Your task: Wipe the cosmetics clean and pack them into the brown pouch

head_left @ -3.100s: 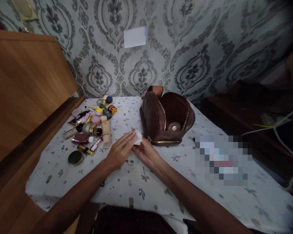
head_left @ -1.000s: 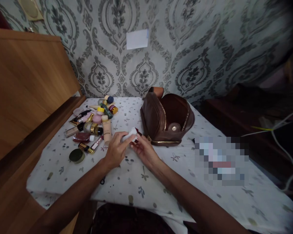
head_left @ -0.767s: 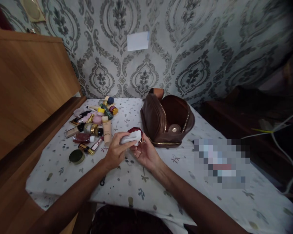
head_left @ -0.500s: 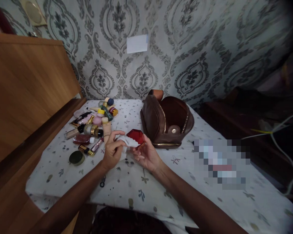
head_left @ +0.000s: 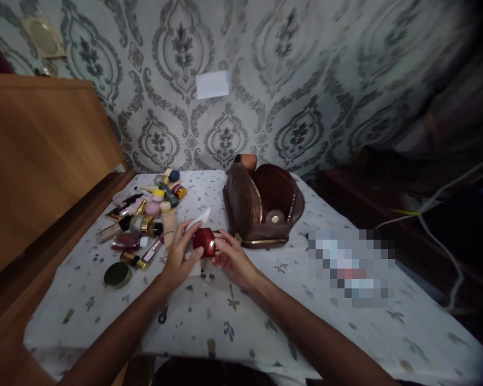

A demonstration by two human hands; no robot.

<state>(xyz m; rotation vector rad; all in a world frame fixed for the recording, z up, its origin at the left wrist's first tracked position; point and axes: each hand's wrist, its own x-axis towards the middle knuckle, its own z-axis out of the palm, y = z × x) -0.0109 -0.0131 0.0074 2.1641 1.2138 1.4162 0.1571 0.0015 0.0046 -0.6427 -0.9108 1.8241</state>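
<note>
A red, faceted, glossy bottle [head_left: 203, 242], perhaps perfume, is held above the table between my two hands. My right hand [head_left: 232, 258] grips its right end with thumb and fingers. My left hand [head_left: 180, 256] is closed around its left side, the thumb on its near face. A white tissue or cloth [head_left: 200, 219] pokes up behind the bottle from my left fingers. To the right of the hands stands a brown handbag [head_left: 241, 201], its zipped mouth wide open. Left of them lie cosmetics, including a beige tube [head_left: 169, 225] and a dark round jar [head_left: 118, 274].
The table [head_left: 261, 316] has a white patterned cloth. Several bottles, among them a dark red one [head_left: 126, 242], crowd its left side. A pixelated patch [head_left: 350, 268] covers something at the right. A wooden cabinet [head_left: 44, 166] borders the left, and a white cable [head_left: 443, 236] hangs at right.
The red bottle has turned, showing a shiny face toward me. My left hand has shifted from wiping-like contact with the tissue to holding the bottle too. The view has swung slightly right.
</note>
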